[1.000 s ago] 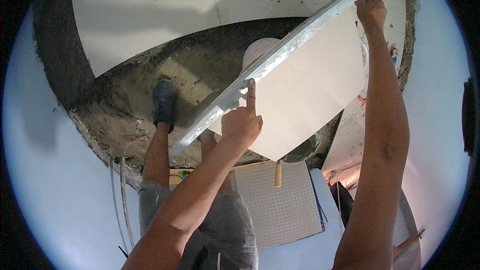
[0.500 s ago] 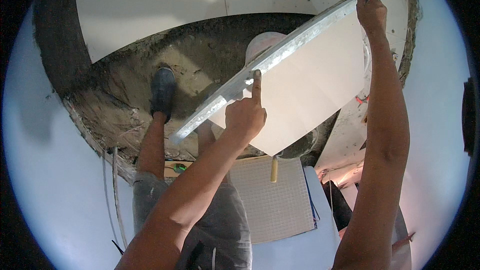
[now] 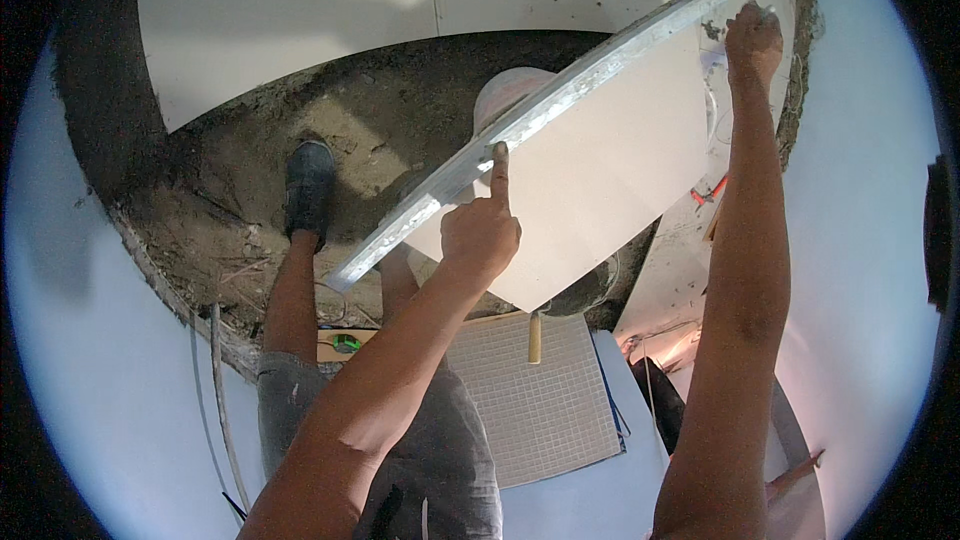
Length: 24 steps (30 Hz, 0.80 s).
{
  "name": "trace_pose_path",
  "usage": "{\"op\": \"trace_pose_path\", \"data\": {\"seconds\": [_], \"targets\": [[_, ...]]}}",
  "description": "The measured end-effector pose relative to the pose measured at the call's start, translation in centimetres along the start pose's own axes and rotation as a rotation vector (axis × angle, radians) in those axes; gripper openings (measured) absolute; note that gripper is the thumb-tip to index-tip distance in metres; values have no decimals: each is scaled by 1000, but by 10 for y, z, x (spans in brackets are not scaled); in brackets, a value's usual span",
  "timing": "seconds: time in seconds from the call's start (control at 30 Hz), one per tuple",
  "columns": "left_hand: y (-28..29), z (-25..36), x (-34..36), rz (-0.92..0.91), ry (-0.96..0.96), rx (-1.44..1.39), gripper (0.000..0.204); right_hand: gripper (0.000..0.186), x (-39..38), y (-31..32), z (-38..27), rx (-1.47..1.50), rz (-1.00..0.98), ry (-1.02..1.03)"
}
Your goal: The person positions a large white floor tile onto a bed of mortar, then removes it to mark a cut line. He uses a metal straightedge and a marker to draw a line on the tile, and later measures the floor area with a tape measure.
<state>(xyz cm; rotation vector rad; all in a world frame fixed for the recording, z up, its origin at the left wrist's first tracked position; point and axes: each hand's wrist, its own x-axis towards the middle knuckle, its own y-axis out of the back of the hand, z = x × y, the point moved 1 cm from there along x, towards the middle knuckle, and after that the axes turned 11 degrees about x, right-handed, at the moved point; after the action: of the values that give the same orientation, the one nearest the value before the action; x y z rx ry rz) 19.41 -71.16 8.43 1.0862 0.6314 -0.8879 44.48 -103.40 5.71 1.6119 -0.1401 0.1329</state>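
Note:
A long silvery metal straightedge (image 3: pixel 560 105) lies diagonally over a pale, large tile (image 3: pixel 590 175). My left hand (image 3: pixel 482 238) presses the bar with its outstretched index fingertip, the other fingers curled in. Just off the bar's far right end is my right hand (image 3: pixel 755 40), apart from it. Its fingers are closed, with a small whitish bit showing at the fingertips that I cannot make out. Behind the bar stands a round pinkish bucket (image 3: pixel 505 95), partly covered. Under the tile's near corner sticks out a yellow handle (image 3: pixel 535 340).
Laid pale tiles (image 3: pixel 300 30) with a curved cut edge cover the far floor. Bare rough mortar (image 3: pixel 370 130) lies around my shoe (image 3: pixel 311 180). Nearer are a gridded tile (image 3: pixel 535 405), a green tape measure (image 3: pixel 345 343), a dark round pan (image 3: pixel 590 290) and a red tool (image 3: pixel 710 190).
My right hand has come away from the straightedge's far end, to the right and slightly nearer. My left fingertip stays on the bar. The whole view has shifted slightly.

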Motion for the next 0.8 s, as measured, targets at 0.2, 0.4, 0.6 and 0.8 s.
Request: {"op": "trace_pose_path", "data": {"seconds": [0.2,0.4,0.6,0.8], "targets": [[-16,-2,2,75,6,-2,97,50,-52,-41,-35,738,-421,-978],[-18,-2,4,129,-42,17,97,67,-69,-77,-71,504,-372,-1073],[-30,-5,6,172,-62,19,96,61,-65,-65,-82,584,-382,-1135],[-36,-10,8,335,-116,13,96,56,-62,-63,-87,536,-386,-1093]]}}
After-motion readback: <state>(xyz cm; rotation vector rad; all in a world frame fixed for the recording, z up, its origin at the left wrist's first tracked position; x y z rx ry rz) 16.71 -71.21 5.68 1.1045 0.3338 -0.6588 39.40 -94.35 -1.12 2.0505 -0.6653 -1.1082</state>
